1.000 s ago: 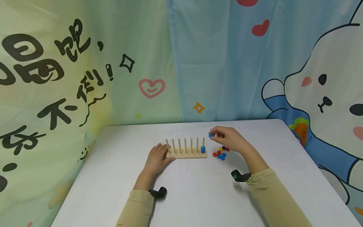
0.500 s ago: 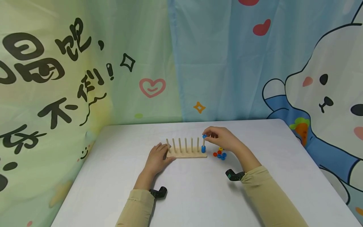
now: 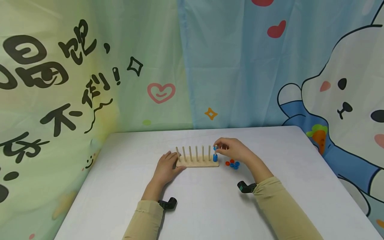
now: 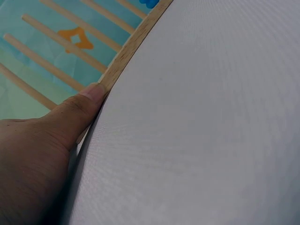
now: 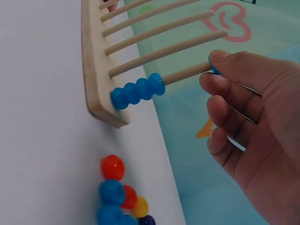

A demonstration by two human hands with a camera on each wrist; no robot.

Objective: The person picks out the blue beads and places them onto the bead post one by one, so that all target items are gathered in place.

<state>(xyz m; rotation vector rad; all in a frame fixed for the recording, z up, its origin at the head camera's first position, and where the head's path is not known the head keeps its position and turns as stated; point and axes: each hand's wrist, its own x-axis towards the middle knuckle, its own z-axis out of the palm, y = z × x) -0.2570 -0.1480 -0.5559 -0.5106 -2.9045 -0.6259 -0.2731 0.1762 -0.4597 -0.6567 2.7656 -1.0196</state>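
A wooden peg board [image 3: 198, 164] with a row of upright pegs stands on the table. My left hand [image 3: 165, 169] holds its left end, the thumb [image 4: 93, 92] on the front edge and the other fingers partly hidden behind. Between thumb and fingers, my right hand [image 3: 235, 149] pinches a blue bead [image 3: 215, 148] at the top of the rightmost peg [image 5: 185, 74]. The right wrist view shows the peg tip reaching this bead, which the fingers mostly cover. Lower on the same peg sits a stack of several blue beads [image 5: 138, 91], down against the base.
Loose beads lie just right of the board: a red bead [image 5: 113, 167], several blue ones [image 3: 236, 165], a yellow bead [image 5: 140, 206] and a dark one [image 5: 148, 220]. A printed curtain [image 3: 228, 66] hangs behind the white table [image 3: 207, 203].
My right hand has carried the blue bead leftward to the rightmost peg, then slightly down onto its tip. My left hand has stayed at the board's left end.
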